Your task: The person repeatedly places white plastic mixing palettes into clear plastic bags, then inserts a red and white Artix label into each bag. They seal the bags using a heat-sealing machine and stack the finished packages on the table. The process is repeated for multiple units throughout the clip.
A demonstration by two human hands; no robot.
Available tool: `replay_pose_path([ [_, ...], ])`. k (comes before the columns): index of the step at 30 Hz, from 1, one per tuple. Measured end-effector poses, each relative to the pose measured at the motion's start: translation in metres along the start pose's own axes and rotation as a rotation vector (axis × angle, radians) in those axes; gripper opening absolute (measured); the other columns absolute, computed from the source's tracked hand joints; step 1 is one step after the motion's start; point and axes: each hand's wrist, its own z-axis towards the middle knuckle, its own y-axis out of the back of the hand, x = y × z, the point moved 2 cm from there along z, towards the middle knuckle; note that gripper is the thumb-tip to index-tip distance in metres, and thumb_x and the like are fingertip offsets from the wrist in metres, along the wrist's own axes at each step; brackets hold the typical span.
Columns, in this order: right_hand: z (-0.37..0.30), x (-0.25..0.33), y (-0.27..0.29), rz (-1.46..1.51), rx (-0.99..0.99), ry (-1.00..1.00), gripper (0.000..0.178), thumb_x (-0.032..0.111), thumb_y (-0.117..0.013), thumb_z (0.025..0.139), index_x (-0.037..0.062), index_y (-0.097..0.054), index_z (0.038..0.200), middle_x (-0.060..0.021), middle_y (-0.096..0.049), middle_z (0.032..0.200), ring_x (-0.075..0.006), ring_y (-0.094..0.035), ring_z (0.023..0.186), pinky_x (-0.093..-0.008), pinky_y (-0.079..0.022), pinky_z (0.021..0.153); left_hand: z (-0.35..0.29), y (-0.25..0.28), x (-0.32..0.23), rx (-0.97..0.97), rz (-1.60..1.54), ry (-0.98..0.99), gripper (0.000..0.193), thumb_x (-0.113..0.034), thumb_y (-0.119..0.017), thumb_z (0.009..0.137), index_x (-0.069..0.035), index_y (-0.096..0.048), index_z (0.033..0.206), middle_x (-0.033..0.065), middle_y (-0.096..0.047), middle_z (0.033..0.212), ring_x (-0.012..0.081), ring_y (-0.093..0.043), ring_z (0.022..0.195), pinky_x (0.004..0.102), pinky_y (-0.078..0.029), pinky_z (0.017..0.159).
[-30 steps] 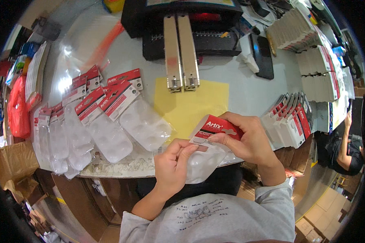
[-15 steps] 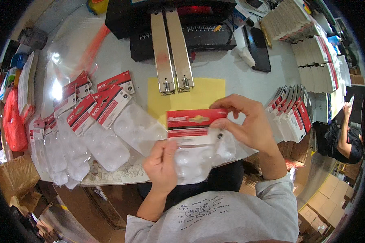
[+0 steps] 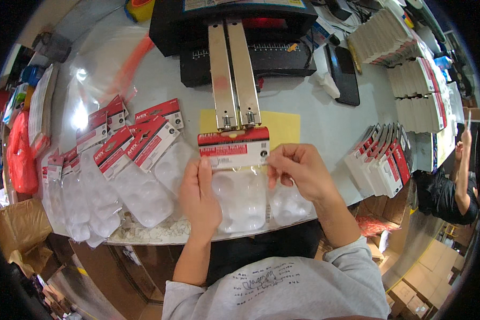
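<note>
A white plastic paint palette [image 3: 241, 205] with round wells sits in a clear bag. A folded red, black and white header card [image 3: 233, 151] tops that bag. My left hand [image 3: 199, 193] is closed on the card's left lower edge, thumb on top. At its right lower corner, the fingers of my right hand [image 3: 300, 173] pinch the card. The card's red top edge meets the ends of two metal arms [image 3: 234, 80], which reach out of a black bench machine [image 3: 245, 53]. A yellow sheet [image 3: 285, 128] lies beneath.
Several bagged palettes [image 3: 144, 197] with header cards are piled at the left; another palette [image 3: 290, 205] lies by my right wrist. Folded cards [image 3: 381, 160] and tall card stacks [image 3: 410, 80] stand at the right. A phone [image 3: 342, 74] lies behind. Another person [image 3: 448, 186] is at far right.
Both hands have carried the bagged palette forward and slightly left, bringing its card up to the metal arms. My right hand has slid from the card's upper right to its lower right corner.
</note>
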Motion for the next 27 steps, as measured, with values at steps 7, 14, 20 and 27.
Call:
replay_pose_path([
  [7, 0.009, -0.019, 0.001, 0.075, -0.007, 0.019, 0.017, 0.016, -0.058, 0.086, 0.0036, -0.059, 0.075, -0.0026, -0.06, 0.066, -0.0087, -0.056, 0.053, -0.0189, -0.035, 0.045, 0.006, 0.0, 0.005, 0.036, -0.106, 0.036, 0.03, -0.02, -0.045, 0.096, -0.001, -0.048, 0.073, -0.0001, -0.044, 0.064, 0.0069, -0.037, 0.065, 0.0223, -0.035, 0.06],
  [14, 0.007, -0.025, -0.002, 0.256, 0.042, -0.2, 0.019, 0.015, -0.054, 0.087, 0.0057, -0.056, 0.071, -0.0015, -0.058, 0.063, -0.0081, -0.053, 0.049, -0.0201, -0.035, 0.044, 0.0, 0.003, 0.012, 0.07, -0.137, 0.218, 0.025, -0.018, -0.05, 0.093, -0.002, -0.052, 0.073, -0.0021, -0.048, 0.066, 0.0052, -0.039, 0.066, 0.0207, -0.036, 0.062],
  [20, 0.015, -0.004, -0.006, 0.332, 0.019, -0.064, 0.018, 0.015, -0.054, 0.087, 0.0064, -0.055, 0.071, -0.0004, -0.055, 0.062, -0.0079, -0.052, 0.048, -0.0199, -0.037, 0.043, 0.018, -0.002, 0.001, 0.037, -0.416, 0.235, 0.026, -0.016, -0.051, 0.092, -0.003, -0.052, 0.069, -0.0048, -0.048, 0.066, 0.0021, -0.036, 0.062, 0.0185, -0.032, 0.057],
  [27, 0.005, -0.003, -0.008, 0.347, 0.059, 0.07, 0.017, 0.014, -0.055, 0.087, 0.0065, -0.054, 0.071, -0.0004, -0.055, 0.062, -0.008, -0.052, 0.048, -0.0195, -0.037, 0.043, 0.008, 0.003, 0.0, -0.004, -0.503, 0.087, 0.027, -0.017, -0.052, 0.092, -0.004, -0.051, 0.069, -0.0048, -0.048, 0.066, 0.0024, -0.037, 0.064, 0.0182, -0.032, 0.058],
])
